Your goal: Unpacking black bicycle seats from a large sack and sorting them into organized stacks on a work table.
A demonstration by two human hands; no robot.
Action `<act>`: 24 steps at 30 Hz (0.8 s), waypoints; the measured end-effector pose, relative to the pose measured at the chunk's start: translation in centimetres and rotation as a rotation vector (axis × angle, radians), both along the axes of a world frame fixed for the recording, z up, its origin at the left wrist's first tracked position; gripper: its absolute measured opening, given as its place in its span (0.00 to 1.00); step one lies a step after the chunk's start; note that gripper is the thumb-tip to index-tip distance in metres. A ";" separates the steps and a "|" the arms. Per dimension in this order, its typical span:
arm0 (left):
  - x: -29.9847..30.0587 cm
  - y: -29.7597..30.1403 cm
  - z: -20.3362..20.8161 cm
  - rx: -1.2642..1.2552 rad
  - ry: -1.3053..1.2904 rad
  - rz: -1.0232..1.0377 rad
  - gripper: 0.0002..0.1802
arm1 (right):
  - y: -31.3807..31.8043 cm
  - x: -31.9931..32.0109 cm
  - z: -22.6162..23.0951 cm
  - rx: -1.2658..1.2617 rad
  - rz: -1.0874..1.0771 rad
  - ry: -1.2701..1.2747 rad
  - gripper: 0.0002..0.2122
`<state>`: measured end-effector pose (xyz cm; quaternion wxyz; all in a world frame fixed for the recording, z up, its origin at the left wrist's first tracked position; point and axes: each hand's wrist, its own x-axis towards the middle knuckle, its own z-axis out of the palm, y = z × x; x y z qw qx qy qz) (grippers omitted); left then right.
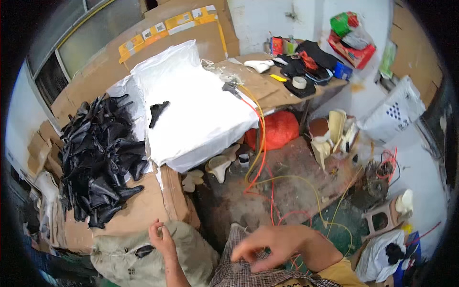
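Observation:
My left hand [164, 242] is raised over a greenish-grey cloth sack [191, 253], its fingers loosely bent and apart with nothing visible in them. To its right, above my checked garment [234, 275], hovers my right hand [270, 246], slightly blurred, with a gap between thumb and fingers and no object visible there. A heap of shiny black leather-like pieces [103, 162] lies on the cardboard-covered surface [153, 191] at the left. One separate black piece [158, 113] rests on the bright white sheet [196, 105], away from both hands.
At the back, a cardboard-topped table [253, 83] carries a roll of tape [299, 82], a yellow cutter-like tool [278, 78] and dark cloth items. Orange and yellow hoses [262, 138] trail to the floor. Pale moulded forms [220, 167] and a red bag [279, 130] sit below.

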<state>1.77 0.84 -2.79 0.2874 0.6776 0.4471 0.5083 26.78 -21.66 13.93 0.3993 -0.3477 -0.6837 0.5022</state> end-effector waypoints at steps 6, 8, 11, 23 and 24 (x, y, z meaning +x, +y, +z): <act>3.4 14.5 -1.7 -0.137 -0.091 0.124 0.03 | 17.9 14.3 -11.0 -0.337 -0.639 -0.350 0.13; 4.4 16.4 0.8 -0.282 -0.315 0.110 0.02 | 20.4 19.1 -11.0 -0.369 -0.730 -0.358 0.12; 4.1 18.6 1.9 -0.309 -0.268 0.156 0.01 | 24.8 23.8 -9.7 -0.312 -0.885 -0.543 0.10; 9.8 18.9 5.3 -0.423 -0.163 0.275 0.03 | 31.0 41.5 -9.8 -0.334 -1.228 -0.673 0.09; 10.7 18.8 6.3 -0.463 -0.030 0.290 0.02 | 30.9 44.0 -9.3 -0.389 -1.287 -0.639 0.09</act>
